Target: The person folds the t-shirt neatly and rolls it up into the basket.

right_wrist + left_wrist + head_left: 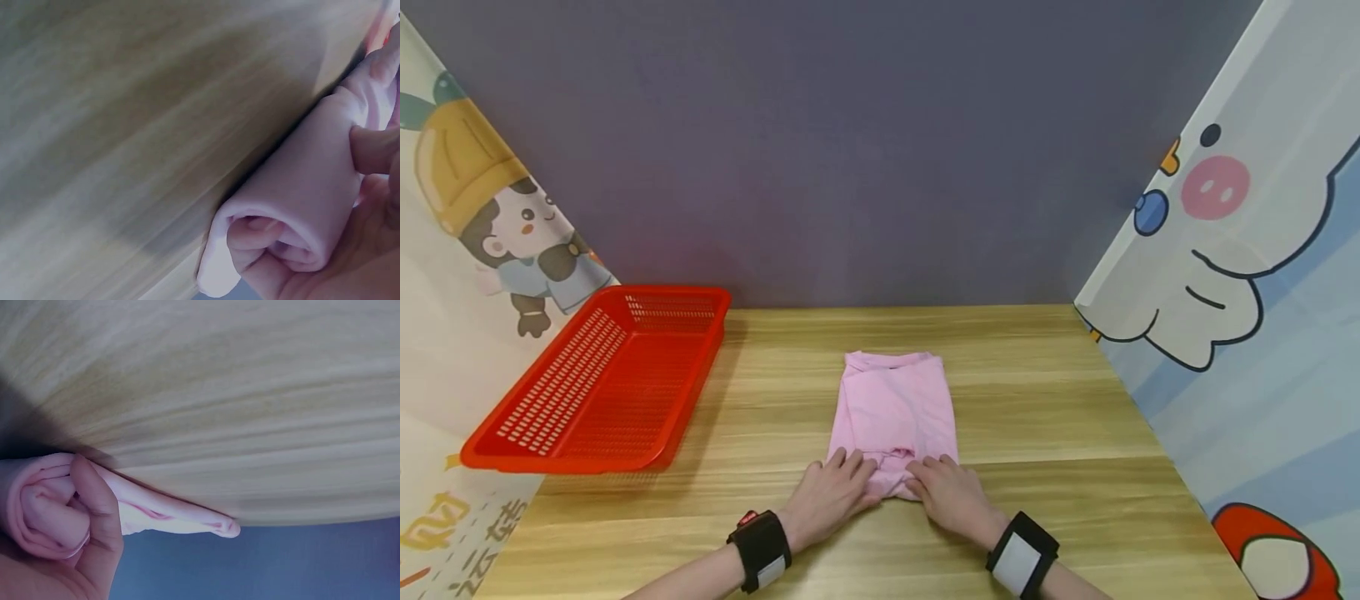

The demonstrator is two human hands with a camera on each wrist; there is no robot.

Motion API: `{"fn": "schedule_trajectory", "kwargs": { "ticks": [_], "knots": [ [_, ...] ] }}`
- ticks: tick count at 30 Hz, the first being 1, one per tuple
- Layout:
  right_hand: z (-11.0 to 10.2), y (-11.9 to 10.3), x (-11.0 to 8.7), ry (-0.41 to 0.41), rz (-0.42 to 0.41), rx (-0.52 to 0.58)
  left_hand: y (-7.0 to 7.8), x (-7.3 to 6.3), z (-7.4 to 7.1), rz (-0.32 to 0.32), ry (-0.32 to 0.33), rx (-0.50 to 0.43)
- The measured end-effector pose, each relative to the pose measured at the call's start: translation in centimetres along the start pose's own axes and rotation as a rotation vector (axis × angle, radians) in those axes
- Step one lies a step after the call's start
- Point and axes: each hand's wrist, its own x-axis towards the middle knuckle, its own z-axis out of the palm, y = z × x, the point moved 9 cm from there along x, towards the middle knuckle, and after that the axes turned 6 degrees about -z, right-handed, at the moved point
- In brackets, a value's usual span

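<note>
A folded pink shirt [895, 404] lies on the table, with its near end turned up into a thick roll. My left hand [829, 498] holds the left side of that roll. On the right side, my right hand [953, 498] grips the same roll. The left wrist view shows the coiled cloth [53, 519] end-on, a finger bent over it. In the right wrist view, one fingertip is tucked into the open end of the roll [306, 175] while the thumb presses its outside. Cloth under the palms is hidden.
A red plastic basket [632, 392] with slotted sides stands at the left of the wooden table [1037, 417]. A dark grey panel [850, 167] rises behind the table. Printed cartoon sheets flank it, one on the left [445, 358] and one on the right [1285, 350].
</note>
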Motion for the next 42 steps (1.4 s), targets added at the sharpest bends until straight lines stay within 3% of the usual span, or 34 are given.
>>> {"fn": "schedule_trajectory", "kwargs": {
  "ticks": [4,9,12,19,23,26,32,42],
  "knots": [
    [-0.1,0.1,0.0,-0.002,0.014,0.016,0.2,0.1,-0.3,0.010,0.023,-0.002],
    [0.0,0.2,-0.4,-0.016,0.042,0.015,-0.1,0.7,0.0,-0.030,-0.031,-0.110],
    [-0.1,0.2,-0.7,0.018,0.038,-0.019,-0.3,1.1,0.1,-0.047,-0.048,-0.145],
    [-0.6,-0.5,-1.4,0.163,-0.069,-0.142,-0.7,1.6,0.7,-0.097,-0.129,-0.226],
    [-0.5,-0.5,-1.4,0.166,-0.097,-0.164,-0.8,1.6,0.9,-0.119,-0.157,-0.241],
    [-0.2,-0.2,-1.1,0.121,-0.088,-0.131,-0.6,1.5,0.7,-0.097,-0.113,-0.202],
    [0.1,0.4,-0.4,0.062,-0.060,-0.040,-0.3,0.9,-0.3,-0.006,0.045,-0.073],
    [0.1,0.5,0.0,0.008,-0.031,0.038,0.1,0.5,-0.2,0.046,0.059,-0.049]
  ]
}}
